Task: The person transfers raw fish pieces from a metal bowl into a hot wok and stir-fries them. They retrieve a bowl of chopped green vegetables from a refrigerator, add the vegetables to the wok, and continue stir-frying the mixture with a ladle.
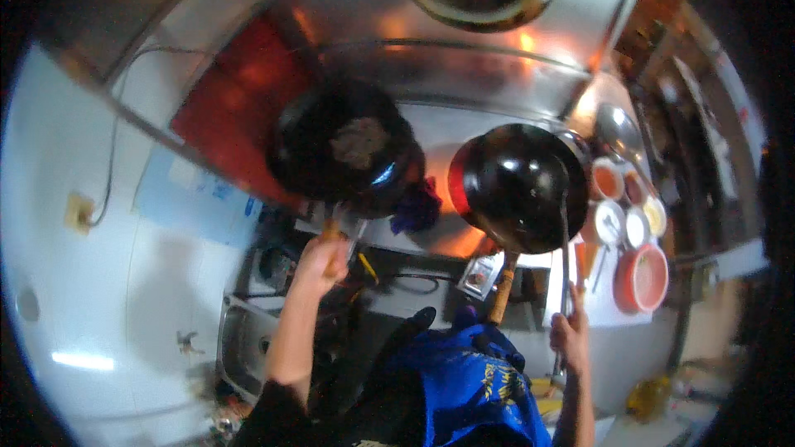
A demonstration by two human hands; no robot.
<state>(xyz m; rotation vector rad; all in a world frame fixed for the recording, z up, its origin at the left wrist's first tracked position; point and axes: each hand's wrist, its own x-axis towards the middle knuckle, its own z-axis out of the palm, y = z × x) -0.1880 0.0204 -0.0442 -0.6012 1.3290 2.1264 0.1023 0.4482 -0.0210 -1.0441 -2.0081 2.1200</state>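
My left hand [322, 264] grips the wooden handle of a dark wok [304, 136] at the left, with a greyish patch inside that I cannot identify. In my right hand [570, 329] is a long metal cooking ladle [564, 261], its far end lying in a second black wok [515, 180]. The second wok has a shiny inner surface and a wrapped handle [502, 298] pointing toward me, which neither hand touches. A dark cloth [419, 208] lies between the two woks.
Several small seasoning bowls [610, 222] and a red bowl [646, 278] stand at the right, near a large metal ladle or strainer [618, 127]. A large round pan [478, 18] is at the top. A metal sink [239, 341] lies lower left; steel panels [453, 71] rise behind the woks.
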